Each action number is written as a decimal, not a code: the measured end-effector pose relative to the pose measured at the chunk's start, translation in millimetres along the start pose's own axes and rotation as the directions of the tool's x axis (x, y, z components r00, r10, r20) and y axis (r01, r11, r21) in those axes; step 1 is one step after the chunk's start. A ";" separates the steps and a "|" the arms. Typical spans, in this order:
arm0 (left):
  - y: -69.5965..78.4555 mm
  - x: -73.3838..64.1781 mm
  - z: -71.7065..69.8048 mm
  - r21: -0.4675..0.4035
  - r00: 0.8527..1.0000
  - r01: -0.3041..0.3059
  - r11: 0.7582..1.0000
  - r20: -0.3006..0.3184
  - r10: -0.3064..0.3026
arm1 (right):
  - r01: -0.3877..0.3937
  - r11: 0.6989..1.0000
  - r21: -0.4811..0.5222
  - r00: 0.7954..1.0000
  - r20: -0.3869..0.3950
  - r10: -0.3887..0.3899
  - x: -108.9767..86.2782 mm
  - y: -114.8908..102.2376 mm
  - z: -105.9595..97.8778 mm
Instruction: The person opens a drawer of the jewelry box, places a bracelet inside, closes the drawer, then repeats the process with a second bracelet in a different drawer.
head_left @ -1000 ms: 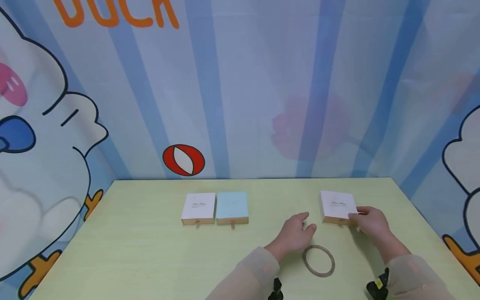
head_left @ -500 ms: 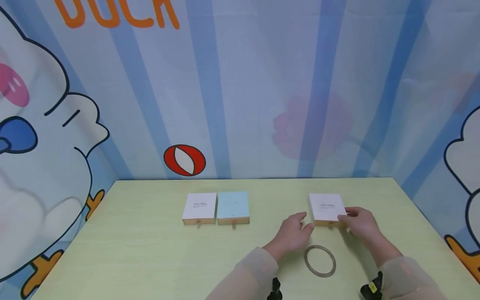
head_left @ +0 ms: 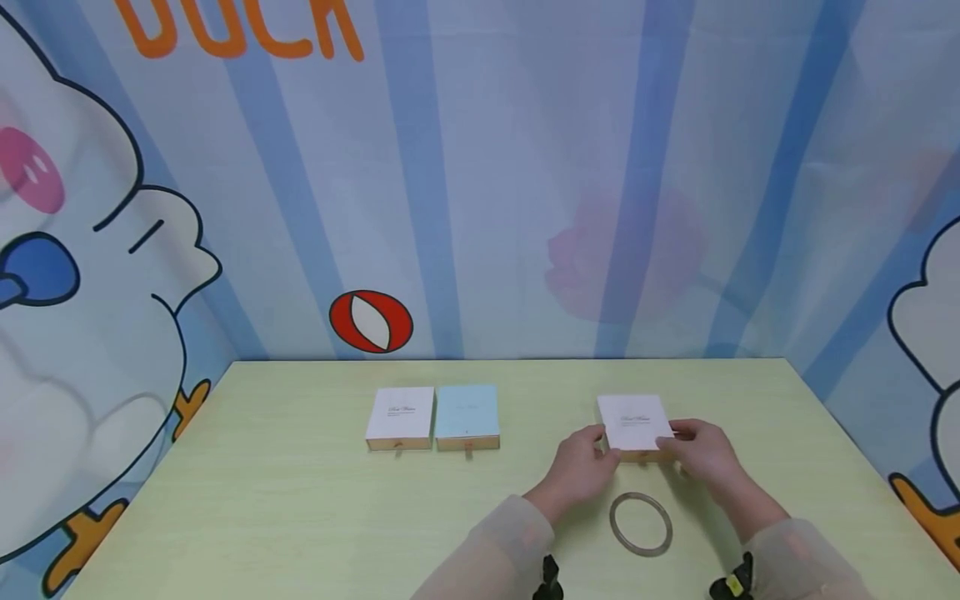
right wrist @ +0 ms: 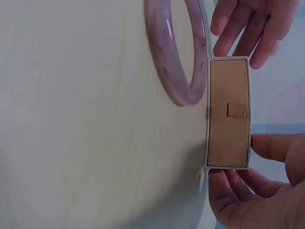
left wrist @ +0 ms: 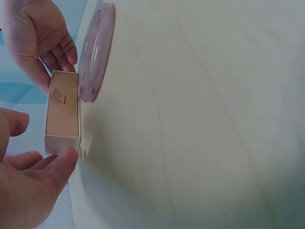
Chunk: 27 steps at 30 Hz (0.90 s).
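My right hand pinches the right side of a white lidded box with small dark lettering, thumb on the top edge. The box's tan drawer front, with a small pull tab, faces me in the right wrist view. At the opposite end of the box is my left hand. One fingertip of it reaches the box's lower corner, while its thumb stands away from the box. A mauve, marbled bangle lies on the table just in front of the box, between my forearms.
A second white box and a light blue box sit side by side farther left on the pale yellow-green table. Behind the table hangs a blue striped cartoon backdrop.
The right hand has slid the white box leftward and slightly nearer, up to the left hand. The left hand has barely moved. The bangle lies where it was.
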<state>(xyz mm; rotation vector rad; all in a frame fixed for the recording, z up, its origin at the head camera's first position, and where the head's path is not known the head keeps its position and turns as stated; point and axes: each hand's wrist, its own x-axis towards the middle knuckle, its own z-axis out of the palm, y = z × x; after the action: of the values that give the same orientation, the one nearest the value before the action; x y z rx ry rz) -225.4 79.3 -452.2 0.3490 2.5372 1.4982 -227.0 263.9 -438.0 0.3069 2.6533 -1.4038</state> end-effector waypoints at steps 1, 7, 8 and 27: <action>-0.3 -0.2 -0.4 0.000 1.000 0.005 1.000 -0.008 -0.005 | 0.004 1.000 0.000 1.000 0.005 -0.004 -0.4 -0.5 1.1; -3.7 1.3 -3.0 0.009 0.998 0.024 1.000 -0.055 -0.024 | 0.015 1.000 0.011 1.000 0.023 -0.015 -3.1 -4.2 7.4; -4.8 2.1 -3.4 0.018 0.998 0.023 1.000 -0.066 -0.022 | 0.016 1.000 0.009 1.000 0.021 -0.016 -3.5 -4.7 8.3; -12.3 1.0 -16.6 0.076 0.990 0.082 0.994 -0.122 -0.072 | 0.039 0.998 -0.038 0.999 0.024 -0.038 -7.0 -13.9 23.9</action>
<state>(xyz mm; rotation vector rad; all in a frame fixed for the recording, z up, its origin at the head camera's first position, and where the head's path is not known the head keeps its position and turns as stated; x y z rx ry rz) -232.2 60.0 -455.1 0.1746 2.6761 1.4328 -223.1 235.7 -438.9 0.2350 2.6780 -1.3562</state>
